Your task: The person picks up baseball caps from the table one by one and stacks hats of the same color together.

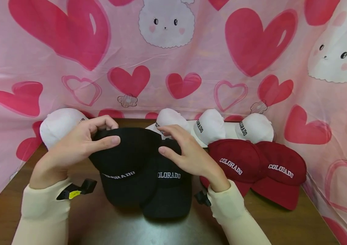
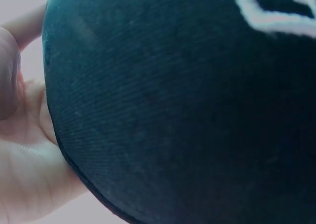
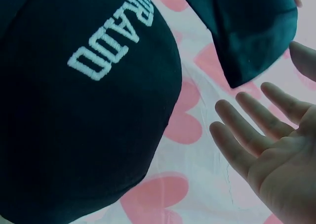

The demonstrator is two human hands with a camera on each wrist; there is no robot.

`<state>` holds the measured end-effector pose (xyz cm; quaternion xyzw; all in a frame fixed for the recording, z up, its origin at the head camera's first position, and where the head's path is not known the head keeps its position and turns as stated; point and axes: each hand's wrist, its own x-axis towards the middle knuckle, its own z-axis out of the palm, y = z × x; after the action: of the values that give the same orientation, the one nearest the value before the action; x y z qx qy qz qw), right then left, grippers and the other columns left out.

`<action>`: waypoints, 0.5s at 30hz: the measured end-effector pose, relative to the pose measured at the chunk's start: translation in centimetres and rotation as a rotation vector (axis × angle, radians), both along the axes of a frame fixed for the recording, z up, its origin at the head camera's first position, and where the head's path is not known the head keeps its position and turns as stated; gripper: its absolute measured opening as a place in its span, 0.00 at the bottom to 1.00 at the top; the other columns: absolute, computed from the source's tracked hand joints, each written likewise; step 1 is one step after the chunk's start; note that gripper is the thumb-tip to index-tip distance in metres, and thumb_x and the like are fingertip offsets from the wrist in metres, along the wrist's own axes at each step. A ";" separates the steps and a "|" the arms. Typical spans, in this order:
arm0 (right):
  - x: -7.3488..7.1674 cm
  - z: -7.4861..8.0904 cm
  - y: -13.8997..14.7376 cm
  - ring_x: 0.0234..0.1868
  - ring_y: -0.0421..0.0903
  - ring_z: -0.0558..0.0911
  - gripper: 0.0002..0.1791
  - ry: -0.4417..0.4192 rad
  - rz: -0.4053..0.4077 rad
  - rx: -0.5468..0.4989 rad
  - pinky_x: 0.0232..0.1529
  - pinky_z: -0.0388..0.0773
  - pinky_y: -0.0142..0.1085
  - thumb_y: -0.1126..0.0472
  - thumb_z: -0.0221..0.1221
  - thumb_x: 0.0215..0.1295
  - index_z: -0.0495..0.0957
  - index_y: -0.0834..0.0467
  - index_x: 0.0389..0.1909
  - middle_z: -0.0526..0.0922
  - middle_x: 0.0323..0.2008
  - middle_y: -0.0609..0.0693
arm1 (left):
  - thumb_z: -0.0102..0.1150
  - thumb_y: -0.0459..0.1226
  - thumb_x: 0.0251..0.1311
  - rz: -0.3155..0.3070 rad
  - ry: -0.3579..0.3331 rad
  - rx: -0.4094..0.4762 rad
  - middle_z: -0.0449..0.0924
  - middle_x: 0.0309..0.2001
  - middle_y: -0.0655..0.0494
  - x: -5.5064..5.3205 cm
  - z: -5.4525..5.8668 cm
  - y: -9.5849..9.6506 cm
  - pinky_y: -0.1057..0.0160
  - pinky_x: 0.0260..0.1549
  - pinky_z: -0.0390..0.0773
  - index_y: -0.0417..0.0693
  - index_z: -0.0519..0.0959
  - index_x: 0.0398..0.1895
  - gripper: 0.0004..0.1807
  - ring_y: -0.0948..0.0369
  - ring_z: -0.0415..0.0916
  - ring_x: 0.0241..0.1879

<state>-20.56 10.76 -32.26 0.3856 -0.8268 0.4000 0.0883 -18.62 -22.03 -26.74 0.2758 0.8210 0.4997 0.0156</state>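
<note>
My left hand (image 1: 80, 143) holds a black cap (image 1: 127, 153) by its upper left side, thumb in front and fingers reaching behind. The cap is tilted, its brim toward me, above the table. White COLORADO lettering runs across its front, partly unreadable. It overlaps a second black cap (image 1: 167, 195) on its right, whose brim also points at me. Over that cap's upper right is my right hand (image 1: 188, 154), fingers spread and extended; in the right wrist view they stand apart from the black fabric. Close up in the left wrist view, black cap fabric (image 2: 163, 115) hides much of the left hand (image 2: 29, 160).
Two dark red caps (image 1: 237, 163) overlap on the right of the brown table (image 1: 277, 224). Behind stand several white caps (image 1: 210, 126) in a row, with another white cap (image 1: 60, 124) at the back left. A pink heart-print cloth (image 1: 204, 44) hangs behind and beside the table.
</note>
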 end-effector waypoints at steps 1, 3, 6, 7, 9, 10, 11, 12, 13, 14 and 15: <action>0.0 0.0 -0.1 0.68 0.46 0.75 0.32 0.009 0.006 -0.001 0.71 0.74 0.44 0.53 0.66 0.73 0.71 0.53 0.75 0.75 0.69 0.47 | 0.65 0.33 0.71 -0.013 -0.018 -0.002 0.79 0.35 0.50 0.0 0.0 0.4 0.59 0.35 0.84 0.49 0.78 0.48 0.08 0.50 0.81 0.35; 0.1 0.1 -0.1 0.69 0.45 0.74 0.30 0.014 0.011 0.001 0.72 0.73 0.45 0.52 0.65 0.74 0.72 0.52 0.74 0.75 0.69 0.45 | 0.65 0.35 0.72 -0.045 -0.058 0.008 0.79 0.33 0.49 -0.1 -0.3 1.2 0.57 0.34 0.85 0.50 0.77 0.47 0.07 0.48 0.82 0.34; 0.3 0.3 -0.1 0.68 0.42 0.76 0.28 -0.007 0.017 0.004 0.72 0.72 0.44 0.51 0.64 0.75 0.74 0.52 0.72 0.78 0.66 0.43 | 0.65 0.34 0.72 -0.105 -0.100 0.031 0.78 0.32 0.47 -0.3 -0.6 2.3 0.55 0.31 0.85 0.48 0.77 0.46 0.07 0.47 0.82 0.31; 0.3 0.4 -0.1 0.67 0.40 0.76 0.27 -0.018 0.022 0.005 0.72 0.72 0.44 0.51 0.64 0.75 0.75 0.52 0.71 0.79 0.65 0.43 | 0.65 0.34 0.72 -0.122 -0.119 0.044 0.78 0.32 0.46 -0.3 -0.8 2.6 0.55 0.31 0.85 0.47 0.77 0.46 0.07 0.47 0.83 0.31; 0.4 0.5 -0.1 0.64 0.39 0.78 0.25 -0.038 0.034 0.003 0.71 0.73 0.44 0.52 0.64 0.75 0.77 0.52 0.70 0.81 0.63 0.42 | 0.65 0.35 0.72 -0.140 -0.144 0.059 0.79 0.33 0.45 -0.4 -1.0 3.2 0.55 0.31 0.86 0.46 0.77 0.46 0.07 0.47 0.84 0.31; 0.4 0.5 -0.1 0.63 0.39 0.79 0.24 -0.050 0.042 0.000 0.70 0.74 0.43 0.53 0.64 0.75 0.78 0.53 0.69 0.82 0.61 0.42 | 0.65 0.35 0.72 -0.146 -0.159 0.066 0.79 0.34 0.44 -0.4 -1.1 3.4 0.54 0.31 0.86 0.45 0.77 0.46 0.07 0.47 0.84 0.31; 0.4 0.5 -0.1 0.62 0.39 0.79 0.23 -0.058 0.053 -0.004 0.70 0.74 0.43 0.54 0.64 0.75 0.78 0.53 0.68 0.83 0.60 0.42 | 0.66 0.36 0.73 -0.149 -0.170 0.070 0.80 0.34 0.43 -0.4 -1.2 3.7 0.54 0.31 0.86 0.44 0.77 0.46 0.07 0.47 0.84 0.32; 0.4 0.5 -0.1 0.61 0.39 0.80 0.23 -0.068 0.064 -0.009 0.69 0.75 0.42 0.54 0.64 0.75 0.79 0.54 0.67 0.83 0.59 0.42 | 0.66 0.36 0.72 -0.149 -0.180 0.074 0.80 0.35 0.43 -0.4 -1.3 3.9 0.54 0.31 0.87 0.44 0.77 0.46 0.08 0.46 0.85 0.32; 0.4 0.5 -0.1 0.60 0.39 0.80 0.22 -0.078 0.076 -0.016 0.68 0.75 0.41 0.55 0.64 0.75 0.79 0.54 0.66 0.84 0.57 0.41 | 0.66 0.37 0.72 -0.149 -0.188 0.076 0.80 0.35 0.43 -0.4 -1.4 4.2 0.54 0.31 0.87 0.44 0.78 0.46 0.08 0.46 0.85 0.32; 0.4 0.4 -0.1 0.59 0.39 0.81 0.21 -0.093 0.091 -0.027 0.68 0.76 0.41 0.56 0.64 0.75 0.80 0.54 0.66 0.84 0.56 0.41 | 0.66 0.37 0.72 -0.148 -0.194 0.077 0.80 0.35 0.42 -0.5 -1.5 4.4 0.54 0.31 0.87 0.44 0.78 0.46 0.08 0.46 0.85 0.32; 0.4 0.4 -0.1 0.57 0.39 0.81 0.20 -0.114 0.108 -0.041 0.67 0.77 0.40 0.57 0.64 0.75 0.80 0.53 0.65 0.84 0.55 0.41 | 0.67 0.37 0.72 -0.148 -0.202 0.079 0.80 0.35 0.42 -0.5 -1.6 4.6 0.54 0.31 0.87 0.44 0.78 0.46 0.09 0.46 0.85 0.32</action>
<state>-20.18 10.65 -31.81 0.4046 -0.8001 0.4421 0.0273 -19.10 -17.47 -28.38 0.2841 0.7722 0.5546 0.1241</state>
